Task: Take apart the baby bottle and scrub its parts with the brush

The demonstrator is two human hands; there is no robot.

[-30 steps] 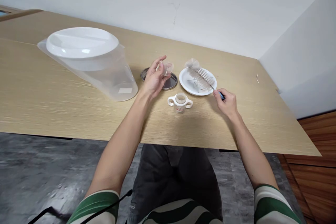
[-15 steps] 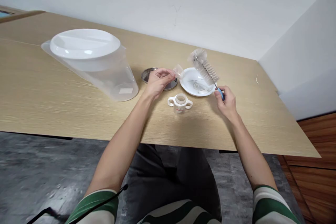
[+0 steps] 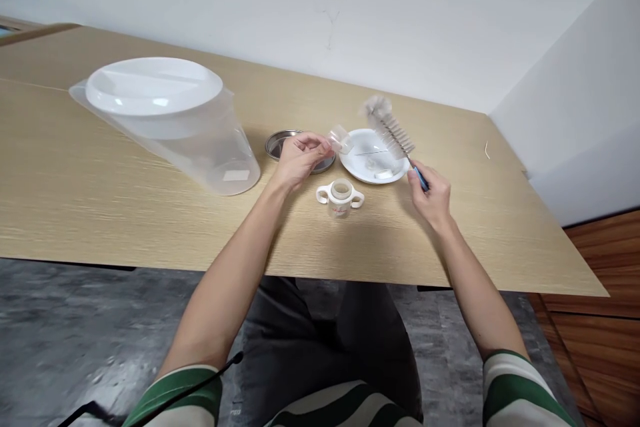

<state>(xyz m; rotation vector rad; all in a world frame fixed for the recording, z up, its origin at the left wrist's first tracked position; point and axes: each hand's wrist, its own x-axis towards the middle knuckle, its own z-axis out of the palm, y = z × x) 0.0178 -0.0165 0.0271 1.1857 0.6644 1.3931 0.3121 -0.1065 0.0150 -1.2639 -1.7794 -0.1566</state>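
My left hand (image 3: 301,159) pinches a small clear plastic piece (image 3: 340,139) between thumb and fingers, above a round metal tray (image 3: 276,143). My right hand (image 3: 431,195) is closed on the blue handle of a bristle brush (image 3: 393,133), its head raised and leaning left over a white bowl (image 3: 373,175). Small clear parts lie in the bowl. Nearer to me, a small bottle with two white handles (image 3: 341,197) stands upright with its mouth uncovered.
A large translucent pitcher with a white lid (image 3: 155,90) stands at the left. A thin pale strip (image 3: 487,150) lies on the wooden table (image 3: 165,227) at the right. Walls rise behind and to the right.
The clear piece in my left hand has turned slightly. The brush has shifted a little in my right hand, its handle rotated. The whole view has moved slightly.
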